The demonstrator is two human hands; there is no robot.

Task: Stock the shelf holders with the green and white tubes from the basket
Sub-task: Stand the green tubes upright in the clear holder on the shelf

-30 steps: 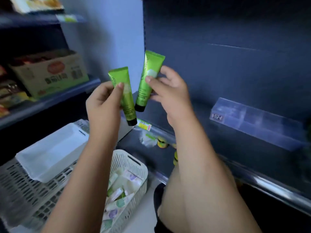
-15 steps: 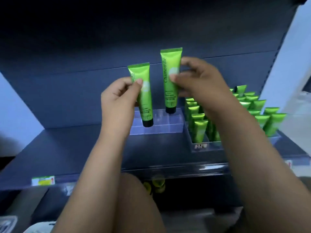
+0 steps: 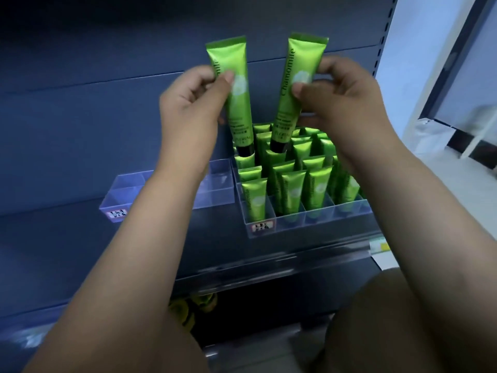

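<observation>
The left hand [image 3: 193, 109] pinches the left tube [image 3: 239, 111] between thumb and fingers, and the right hand [image 3: 344, 103] pinches the right tube [image 3: 289, 117] the same way. Both tubes hang cap-down over the back rows of a clear holder [image 3: 309, 224] of stocked tubes [image 3: 293, 192]. It sits on a dark blue shelf [image 3: 67, 238] beside a second holder [image 3: 118, 197], with a white wall [image 3: 419, 49] at right.
</observation>
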